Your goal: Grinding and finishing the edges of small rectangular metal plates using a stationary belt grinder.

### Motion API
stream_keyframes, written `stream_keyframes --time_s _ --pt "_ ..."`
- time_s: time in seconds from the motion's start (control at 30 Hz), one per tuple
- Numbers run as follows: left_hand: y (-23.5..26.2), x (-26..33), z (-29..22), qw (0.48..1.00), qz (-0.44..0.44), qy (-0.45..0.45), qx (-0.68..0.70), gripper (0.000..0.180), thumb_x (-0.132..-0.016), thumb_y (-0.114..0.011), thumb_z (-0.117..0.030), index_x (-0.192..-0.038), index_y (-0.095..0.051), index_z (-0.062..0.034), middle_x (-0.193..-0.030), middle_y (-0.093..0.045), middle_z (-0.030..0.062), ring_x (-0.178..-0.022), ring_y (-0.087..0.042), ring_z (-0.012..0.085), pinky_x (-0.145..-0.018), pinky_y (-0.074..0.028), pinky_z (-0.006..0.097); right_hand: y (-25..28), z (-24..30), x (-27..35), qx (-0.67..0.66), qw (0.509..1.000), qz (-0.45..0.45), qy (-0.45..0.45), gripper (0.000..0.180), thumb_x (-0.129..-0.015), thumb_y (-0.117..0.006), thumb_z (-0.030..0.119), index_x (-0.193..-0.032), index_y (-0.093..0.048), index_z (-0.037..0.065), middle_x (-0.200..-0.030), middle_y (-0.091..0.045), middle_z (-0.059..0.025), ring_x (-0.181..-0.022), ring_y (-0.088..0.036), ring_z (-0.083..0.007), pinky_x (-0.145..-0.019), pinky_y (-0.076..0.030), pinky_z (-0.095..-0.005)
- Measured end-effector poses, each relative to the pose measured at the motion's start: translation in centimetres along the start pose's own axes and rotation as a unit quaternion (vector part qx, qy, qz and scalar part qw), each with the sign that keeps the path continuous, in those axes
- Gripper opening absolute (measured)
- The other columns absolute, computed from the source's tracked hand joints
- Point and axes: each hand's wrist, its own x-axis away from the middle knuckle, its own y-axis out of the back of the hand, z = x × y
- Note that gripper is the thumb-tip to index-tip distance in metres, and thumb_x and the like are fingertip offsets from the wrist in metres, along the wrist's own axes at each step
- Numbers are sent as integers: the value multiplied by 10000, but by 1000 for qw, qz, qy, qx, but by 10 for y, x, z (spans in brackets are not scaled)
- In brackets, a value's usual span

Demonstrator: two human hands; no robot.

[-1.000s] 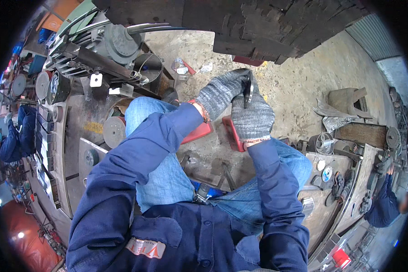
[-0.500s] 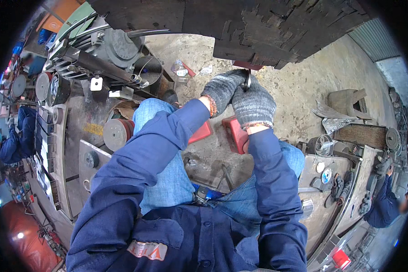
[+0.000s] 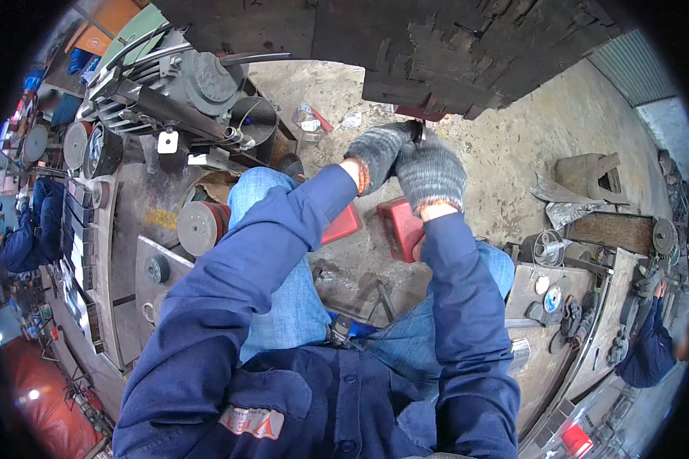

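Both gloved hands, left hand (image 3: 379,153) and right hand (image 3: 430,174), clench together round a dark tool (image 3: 419,131), doubling grip to bear against the overhanging machine underside (image 3: 436,53)

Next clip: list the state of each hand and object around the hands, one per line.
left hand: gloved, wrapped round a dark tool beside the right hand.
right hand: gloved, closed, against the left hand.
dark tool: gripped, tip at the dark block's underside.
dark block: overhead, cracked.
red stool: on the ground, partly hidden.
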Motion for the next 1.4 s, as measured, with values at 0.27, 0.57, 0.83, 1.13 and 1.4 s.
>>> stream_keyframes --time_s 0.27,0.57,0.83,1.13,1.4 --pt "7 19 -30 980 -72 57 175 258 -1019 -497 -207 -1166 -630 -41 -1070 -680 128 -937 -632 233 -877 -499 341 10 10 34 -5 998 -58 -2 519 -938 -551 392 -1401 -570 158 -986 -734 -215 -926 -708 -400 -857 -546 -502" --pt "-4 -1 4 994 -55 -28 -89 423 -867 -641 -125 -1283 -620 -51 -1285 -651 199 -1179 -619 376 -1010 -481 414 11 14 -1 40 999 10 -5 483 -939 -527 376 -1352 -594 135 -1171 -702 -212 -1084 -677 -389 -937 -529 -498" --pt "-13 -10 29 997 -72 -33 17 350 -910 -636 -257 -1207 -642 -72 -1170 -696 176 -1060 -668 355 -913 -532 418 12 17 -17 19 1000 20 8 458 -937 -508 390 -1226 -674 76 -1169 -701 -223 -1113 -658 -409 -970 -509 -504" --pt "19 27 -10 992 -8 70 102 378 -946 -687 -261 -1262 -665 -53 -1126 -730 143 -1012 -695 225 -903 -539 341 3 -60 0 -169 974 138 55 374 -850 -724 374 -1115 -733 110 -1005 -751 -153 -988 -709 -302 -872 -530 -413" --pt "16 39 -15 974 -68 181 119 470 -938 -651 -372 -1250 -669 -21 -1145 -724 195 -1040 -700 301 -924 -537 371 -20 -39 32 -208 977 37 5 905 -752 -866 279 -1465 -396 -22 -1240 -660 -205 -1107 -659 -295 -942 -506 -359"
